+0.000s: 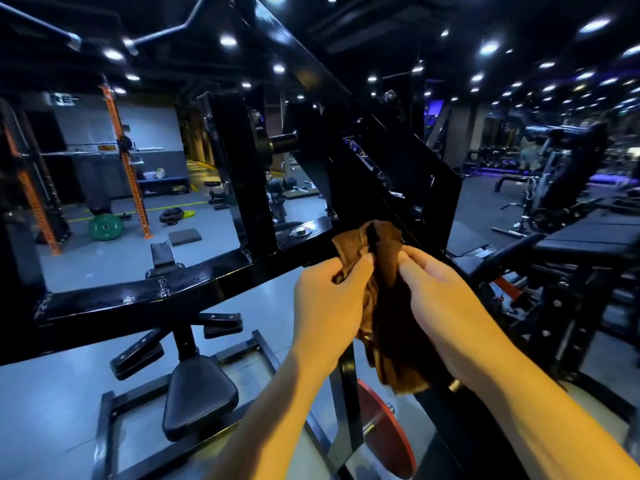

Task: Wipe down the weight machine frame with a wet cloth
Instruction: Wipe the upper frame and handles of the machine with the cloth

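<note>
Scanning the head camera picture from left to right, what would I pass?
Orange rack upright → green weight plate → black seat pad → left hand → brown cloth → right hand → black bench.

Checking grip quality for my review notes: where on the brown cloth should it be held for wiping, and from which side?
Probably the bunched upper part of the cloth, taken from either side as the left hand and right hand pinch it now. Its lower end hangs loose below the hands, so gripping there would leave the bulk flopping against the frame.
</note>
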Available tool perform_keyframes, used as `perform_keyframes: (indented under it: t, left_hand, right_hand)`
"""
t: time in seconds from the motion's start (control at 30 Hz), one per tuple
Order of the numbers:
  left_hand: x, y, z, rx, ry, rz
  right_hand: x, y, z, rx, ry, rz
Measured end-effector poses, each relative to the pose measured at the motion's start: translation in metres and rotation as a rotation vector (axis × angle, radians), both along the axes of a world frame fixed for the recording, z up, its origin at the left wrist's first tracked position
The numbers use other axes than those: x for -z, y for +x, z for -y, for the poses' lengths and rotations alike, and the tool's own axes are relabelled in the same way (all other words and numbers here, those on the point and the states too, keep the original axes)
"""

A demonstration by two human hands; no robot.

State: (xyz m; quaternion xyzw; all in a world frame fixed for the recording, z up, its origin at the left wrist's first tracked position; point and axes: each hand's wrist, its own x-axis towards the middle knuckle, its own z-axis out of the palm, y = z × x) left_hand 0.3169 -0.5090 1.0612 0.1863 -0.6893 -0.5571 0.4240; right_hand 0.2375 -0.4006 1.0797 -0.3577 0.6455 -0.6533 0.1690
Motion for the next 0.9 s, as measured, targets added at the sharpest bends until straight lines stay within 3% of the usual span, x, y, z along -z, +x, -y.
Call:
perform_keyframes:
  t: [0.1,0.17,0.23,0.4,0.5,0.57,0.6,0.7,0.77,0.9]
  left_hand:
    - [-0.010,-0.004,0.004,0.000,0.079,-0.059]
    - [-0.020,-0.009,0.005,0.081,0.261,-0.139]
    - [-0.032,-0.021,0.008,0.203,0.424,-0.203]
    - [-0.052,-0.063,0.030,0.256,0.547,-0.216]
    - [-0.049,-0.068,0.046,0.228,0.574,-0.178]
    - [-0.048,-0.060,0.062,0.116,0.537,-0.189]
    - [-0.049,-0.055,0.073,-0.025,0.414,-0.191]
    - [-0.056,-0.039,0.120,-0.648,-0.446,-0.056]
    - [-0.066,-0.033,0.156,-0.908,-0.901,-0.003]
    - [-0.087,-0.032,0.201,-1.082,-1.314,0.205]
  right_hand:
    - [-0.004,0.001,-0.003,0.011,0.023,-0.196]
    - [-0.011,-0.009,-0.003,0.203,0.131,-0.519]
    - [-0.025,-0.025,0.000,0.348,0.138,-0.677]
    - [-0.041,-0.060,0.035,0.551,0.187,-1.138]
    - [-0.028,-0.061,0.051,0.406,0.315,-1.037]
    - [-0.022,-0.062,0.058,0.440,0.413,-1.052]
    - [-0.020,-0.064,0.062,0.482,0.436,-1.122]
    - [-0.031,-0.067,0.080,0.503,0.476,-1.189]
    - [-0.046,-0.066,0.096,0.463,0.485,-1.194]
    - [-0.080,-0.068,0.145,0.448,0.473,-1.234]
